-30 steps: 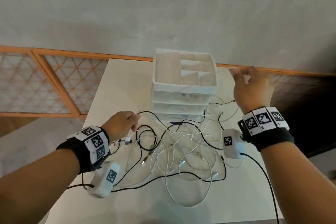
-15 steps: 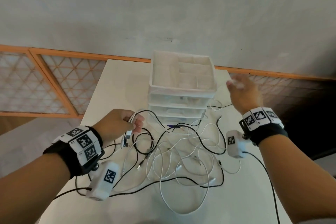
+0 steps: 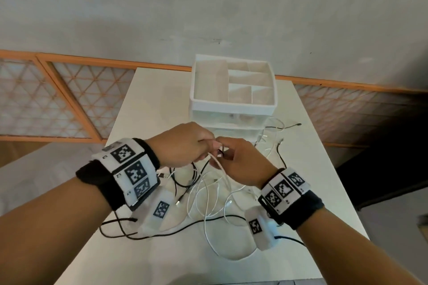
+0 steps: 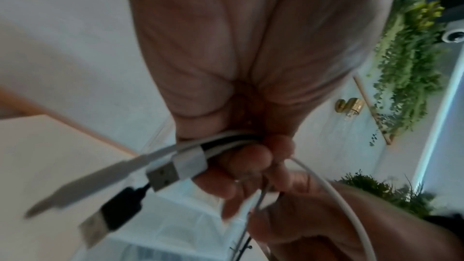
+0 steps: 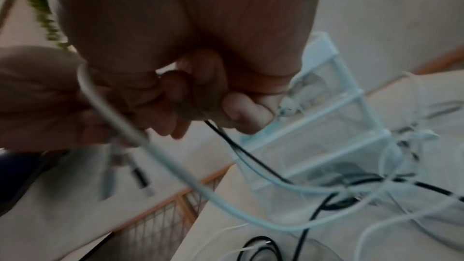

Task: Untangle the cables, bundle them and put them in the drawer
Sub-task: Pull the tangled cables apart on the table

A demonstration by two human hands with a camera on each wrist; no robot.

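Left hand [image 3: 183, 143] curled round several cable ends, white and black, USB plugs [image 4: 163, 176] sticking out past the fingers. Right hand [image 3: 243, 162] just beside it, fingertips touching, pinching a black cable [image 5: 241, 150] that trails down; a white cable [image 3: 220, 164] looped between both hands. Held above the middle of the table [image 3: 143, 104]. Below, tangled cables [image 3: 208, 196] spread toward the near edge. Behind, white drawer unit [image 3: 234, 109] at the far edge, drawers closed, open divided tray on top.

White cables [image 3: 209, 201] and black cables [image 3: 183, 180] tangle on a white surface [image 3: 148, 104]; white drawer unit [image 3: 232, 104]; black-and-white checker-patterned wristbands [image 3: 129, 169]; orange lattice screen [image 3: 58, 97].
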